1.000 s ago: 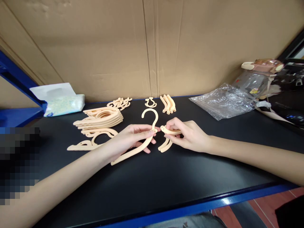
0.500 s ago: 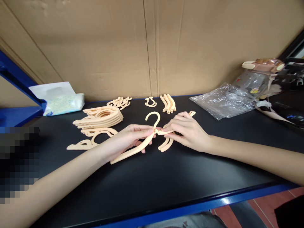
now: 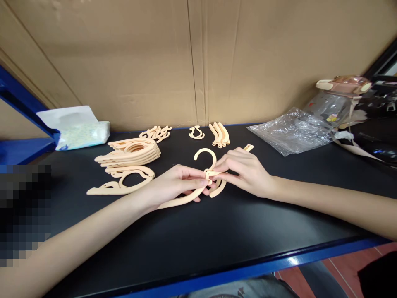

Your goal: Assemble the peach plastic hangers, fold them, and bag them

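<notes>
My left hand [image 3: 178, 184] is closed round a peach plastic hanger piece with a round hook [image 3: 205, 157], its arm curving down and left under my fingers. My right hand [image 3: 245, 171] pinches a second peach arm piece [image 3: 249, 147] and presses its end against the joint just below the hook. Both hands meet over the middle of the black tabletop [image 3: 217, 231]. Another loose curved arm [image 3: 218, 189] lies on the table just below my right fingers.
A stack of finished hangers [image 3: 132, 152] and one folded hanger [image 3: 119, 184] lie at the left. Small hook parts [image 3: 196, 133], arm pieces [image 3: 219, 135] and more parts [image 3: 156, 133] line the back. A tissue pack [image 3: 77, 130] sits far left, a clear plastic bag [image 3: 291, 130] and a bottle [image 3: 338, 99] at right.
My hands have come together. The right hand brought its arm piece against the hook piece, and the hook piece has shifted right and lower toward the table.
</notes>
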`<action>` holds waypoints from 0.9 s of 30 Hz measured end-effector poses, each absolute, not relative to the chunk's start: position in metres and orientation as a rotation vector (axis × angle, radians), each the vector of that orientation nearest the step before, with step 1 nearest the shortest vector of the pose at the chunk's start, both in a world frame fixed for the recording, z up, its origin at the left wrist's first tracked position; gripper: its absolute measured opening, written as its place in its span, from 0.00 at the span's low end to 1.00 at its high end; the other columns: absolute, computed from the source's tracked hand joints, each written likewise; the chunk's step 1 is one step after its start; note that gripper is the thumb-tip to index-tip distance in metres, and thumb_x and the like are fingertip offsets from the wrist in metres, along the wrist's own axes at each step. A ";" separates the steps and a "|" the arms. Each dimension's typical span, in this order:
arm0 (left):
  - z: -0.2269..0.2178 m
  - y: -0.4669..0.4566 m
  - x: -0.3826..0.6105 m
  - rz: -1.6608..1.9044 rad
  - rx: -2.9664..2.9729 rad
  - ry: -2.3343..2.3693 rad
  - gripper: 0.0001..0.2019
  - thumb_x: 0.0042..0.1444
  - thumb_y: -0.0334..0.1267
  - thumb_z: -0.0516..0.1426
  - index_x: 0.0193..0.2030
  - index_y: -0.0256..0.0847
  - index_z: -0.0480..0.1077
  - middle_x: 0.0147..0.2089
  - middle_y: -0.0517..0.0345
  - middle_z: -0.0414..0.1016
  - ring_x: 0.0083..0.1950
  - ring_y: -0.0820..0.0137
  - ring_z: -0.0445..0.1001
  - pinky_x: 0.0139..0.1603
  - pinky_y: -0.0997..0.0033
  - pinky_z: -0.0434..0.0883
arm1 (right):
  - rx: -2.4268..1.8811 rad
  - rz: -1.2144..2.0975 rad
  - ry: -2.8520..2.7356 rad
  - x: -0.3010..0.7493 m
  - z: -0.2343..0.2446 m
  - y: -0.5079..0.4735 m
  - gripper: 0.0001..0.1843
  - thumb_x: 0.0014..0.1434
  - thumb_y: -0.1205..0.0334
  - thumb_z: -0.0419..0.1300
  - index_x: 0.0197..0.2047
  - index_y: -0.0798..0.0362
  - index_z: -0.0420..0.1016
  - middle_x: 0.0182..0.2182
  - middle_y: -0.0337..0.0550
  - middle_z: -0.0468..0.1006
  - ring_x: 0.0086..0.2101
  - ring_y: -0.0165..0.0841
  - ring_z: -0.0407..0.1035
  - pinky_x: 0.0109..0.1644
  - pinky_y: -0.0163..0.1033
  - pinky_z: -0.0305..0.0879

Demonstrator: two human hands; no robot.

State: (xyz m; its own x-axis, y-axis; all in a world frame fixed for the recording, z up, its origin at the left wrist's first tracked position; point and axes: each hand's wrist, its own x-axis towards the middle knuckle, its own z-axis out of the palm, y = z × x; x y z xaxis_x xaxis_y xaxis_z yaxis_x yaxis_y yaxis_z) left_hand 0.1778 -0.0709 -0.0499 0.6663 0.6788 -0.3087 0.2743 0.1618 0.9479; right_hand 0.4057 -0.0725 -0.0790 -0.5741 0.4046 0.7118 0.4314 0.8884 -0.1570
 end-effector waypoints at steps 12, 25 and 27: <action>-0.050 -0.065 0.169 0.517 1.137 0.786 0.12 0.59 0.37 0.60 0.49 0.41 0.78 0.34 0.56 0.78 0.24 0.78 0.71 0.26 0.81 0.74 | -0.600 -0.087 -2.363 0.407 -0.079 -0.070 0.09 0.66 0.60 0.55 0.40 0.53 0.74 0.33 0.41 0.81 0.34 0.32 0.72 0.43 0.40 0.61; -0.051 -0.065 0.168 0.394 1.260 0.793 0.17 0.59 0.38 0.61 0.56 0.48 0.73 0.52 0.53 0.77 0.39 0.71 0.79 0.33 0.78 0.77 | -0.579 -0.154 -2.373 0.407 -0.078 -0.072 0.11 0.68 0.59 0.52 0.39 0.53 0.75 0.35 0.41 0.81 0.36 0.31 0.72 0.43 0.40 0.60; -0.050 -0.066 0.169 0.382 1.276 0.803 0.18 0.59 0.38 0.60 0.56 0.49 0.72 0.54 0.52 0.76 0.38 0.71 0.79 0.32 0.78 0.77 | -0.562 -0.156 -2.377 0.407 -0.079 -0.071 0.11 0.68 0.60 0.52 0.39 0.53 0.74 0.35 0.41 0.81 0.37 0.31 0.72 0.44 0.39 0.60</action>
